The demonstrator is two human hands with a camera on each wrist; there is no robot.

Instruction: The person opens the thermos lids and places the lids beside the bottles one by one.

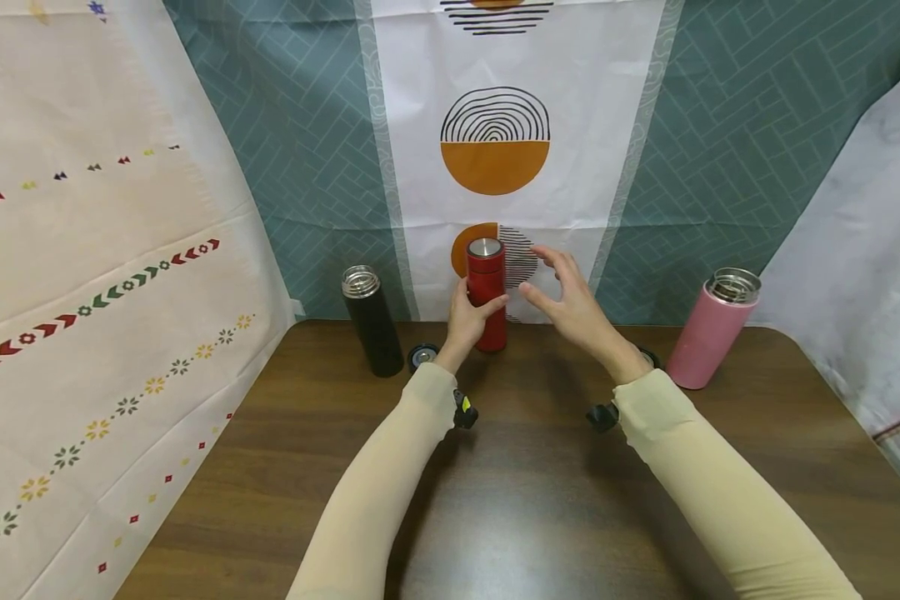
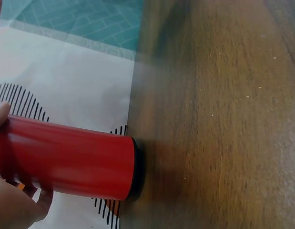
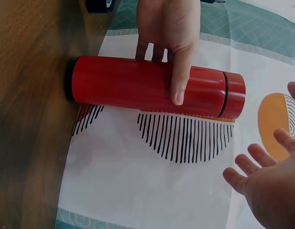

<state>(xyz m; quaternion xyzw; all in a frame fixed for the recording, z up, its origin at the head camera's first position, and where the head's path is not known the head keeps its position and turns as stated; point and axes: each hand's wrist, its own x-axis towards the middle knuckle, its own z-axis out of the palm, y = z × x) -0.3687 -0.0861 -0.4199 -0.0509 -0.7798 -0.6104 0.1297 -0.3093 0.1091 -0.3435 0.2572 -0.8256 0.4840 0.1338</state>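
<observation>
A red thermos bottle (image 1: 487, 287) with its red, steel-topped lid on stands upright at the back of the table. My left hand (image 1: 465, 321) grips its body from the left, the thumb across the front; in the right wrist view the same hand (image 3: 168, 33) reaches round it, other fingers behind. My right hand (image 1: 573, 304) is held in the air to the right of the bottle, fingers spread and apart from it. In the left wrist view, the bottle's black base (image 2: 137, 169) meets the table.
A black bottle (image 1: 372, 321) without a lid stands on the left, a round dark lid (image 1: 423, 357) beside it. On the right is a lidless pink bottle (image 1: 708, 337); another lid (image 1: 648, 357) is partly hidden behind my right wrist. A patterned cloth (image 1: 315, 167) hangs behind the wooden table (image 1: 525, 500).
</observation>
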